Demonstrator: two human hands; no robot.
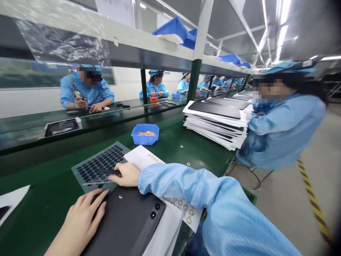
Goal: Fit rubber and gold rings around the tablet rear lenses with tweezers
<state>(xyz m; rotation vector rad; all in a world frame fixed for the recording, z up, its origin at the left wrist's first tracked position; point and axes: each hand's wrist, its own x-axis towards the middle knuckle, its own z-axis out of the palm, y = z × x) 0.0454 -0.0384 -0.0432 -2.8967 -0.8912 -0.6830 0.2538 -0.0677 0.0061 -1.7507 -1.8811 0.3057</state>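
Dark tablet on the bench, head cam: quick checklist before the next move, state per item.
1. Right hand holding tweezers: ok, gripped, tips over the black-dot sheet.
2. Left hand on dark tablet: ok, fingers resting on its back.
3. Tablet back free of debris: not ok, a pale scrap lies on it.
4. Bench free of strays: not ok, pale rings lie loose on the green bench, outside the blue bin.
5. Black-dot sheet complete: cannot tell, right hand and tweezers cover part of it.
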